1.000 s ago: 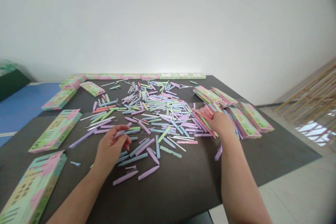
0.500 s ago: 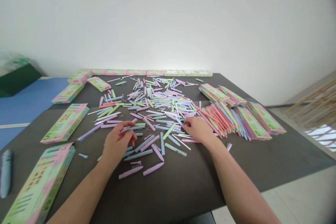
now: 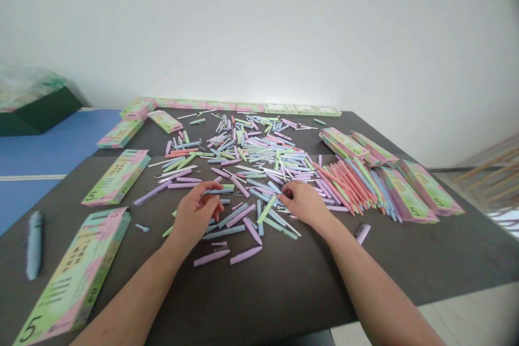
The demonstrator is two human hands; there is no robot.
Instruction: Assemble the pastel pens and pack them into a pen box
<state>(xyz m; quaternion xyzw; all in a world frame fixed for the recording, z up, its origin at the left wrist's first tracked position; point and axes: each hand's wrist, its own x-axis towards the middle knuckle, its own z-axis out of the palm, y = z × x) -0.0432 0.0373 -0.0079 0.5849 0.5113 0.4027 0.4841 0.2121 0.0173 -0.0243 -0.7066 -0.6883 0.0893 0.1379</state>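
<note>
A big white wall (image 3: 259, 27) fills the top of what I see. Below it is a wide dark gray table (image 3: 284, 303), with a flat blue surface (image 3: 48, 140) off to the left. Wooden rods (image 3: 490, 178) are cut off by the right edge. Flat green and pink paper boxes (image 3: 77, 275) lie around the sides of the table. In the middle is a messy pile of pastel plastic pens and pen parts (image 3: 251, 157). To its right, pink, green and blue pens (image 3: 348, 189) lie side by side in a neat fan. A fat gray-blue pen (image 3: 34, 245) lies alone on the left. My left hand (image 3: 197, 216) is curled up and seems to pinch a thin pen part (image 3: 213, 191), but my fingers hide some of it. My right hand (image 3: 304, 203) is bent low at the edge of the pile, and I can't tell if it holds anything. The bottom of the picture cuts off my arms.
</note>
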